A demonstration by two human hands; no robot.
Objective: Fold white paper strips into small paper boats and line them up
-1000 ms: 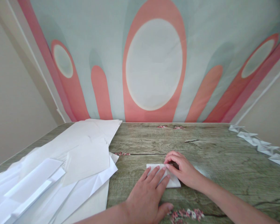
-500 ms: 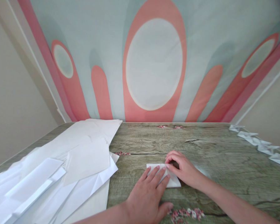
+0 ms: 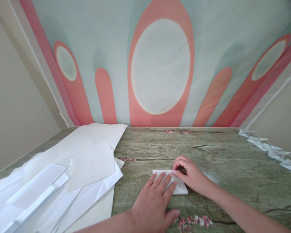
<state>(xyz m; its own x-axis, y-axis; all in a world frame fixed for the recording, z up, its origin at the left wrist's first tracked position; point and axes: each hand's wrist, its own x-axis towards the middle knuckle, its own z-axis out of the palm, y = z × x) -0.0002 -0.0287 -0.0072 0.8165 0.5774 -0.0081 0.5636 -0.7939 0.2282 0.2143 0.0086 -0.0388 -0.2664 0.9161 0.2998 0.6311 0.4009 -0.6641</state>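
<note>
Nearest: a printed cluster of pink and white flowers [image 3: 184, 222] on the grey-green wood-grain tabletop [image 3: 223, 158], just beside the left thumb. Left hand [image 3: 153, 202] lies palm down, fingers straight and slightly spread, gripping nothing; fingertips rest on a small folded white paper piece [image 3: 181, 188]. That piece lies flat on the tabletop in front of the person, partly covered by the left fingers, right end slanted. Right hand [image 3: 190, 175]: fingers curled, thumb and index tips together at the paper's far edge, toward its right end; can't tell whether a layer is pinched between them. Left side of table: a large loose pile of white paper sheets [image 3: 92, 168], overlapping, with a long folded white paper strip [image 3: 36, 186] on top, well apart from the folded piece. Right table edge: a row of small pointed folded white paper shapes [image 3: 276, 154], running toward the back. Far side: pale blue-green backdrop [image 3: 208, 32] with coral rounded shapes and a big white oval [image 3: 160, 68].
</note>
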